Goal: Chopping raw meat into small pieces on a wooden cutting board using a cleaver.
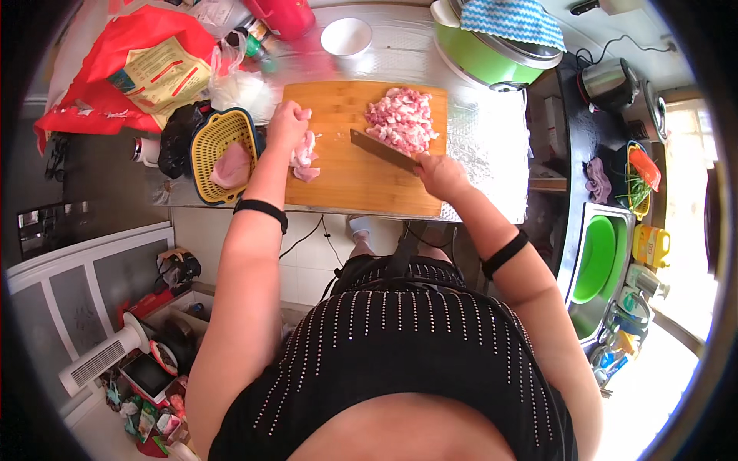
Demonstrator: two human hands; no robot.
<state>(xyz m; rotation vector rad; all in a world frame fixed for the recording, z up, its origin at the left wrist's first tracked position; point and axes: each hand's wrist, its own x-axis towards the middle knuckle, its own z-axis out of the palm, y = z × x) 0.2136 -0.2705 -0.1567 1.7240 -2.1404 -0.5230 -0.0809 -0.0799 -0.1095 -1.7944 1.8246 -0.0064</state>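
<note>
My right hand [443,174] grips the handle of a cleaver [383,151], whose blade lies over the middle of a wooden cutting board [334,190]. Just beyond the blade is a heap of diced raw meat [402,118]. My left hand [286,128] is at the board's left edge, its fingers curled around a small piece of raw meat [304,114]. Several strips of raw meat [305,158] lie beside that hand. Left of the board, a yellow plastic basket [199,155] holds a larger piece of raw meat [232,165].
A white bowl [346,37] stands behind the board, with a green electric cooker [490,55] at the back right. Plastic bags [239,83] and a red bag [115,52] crowd the back left. A sink [611,276] with a green basin [594,259] is on the right.
</note>
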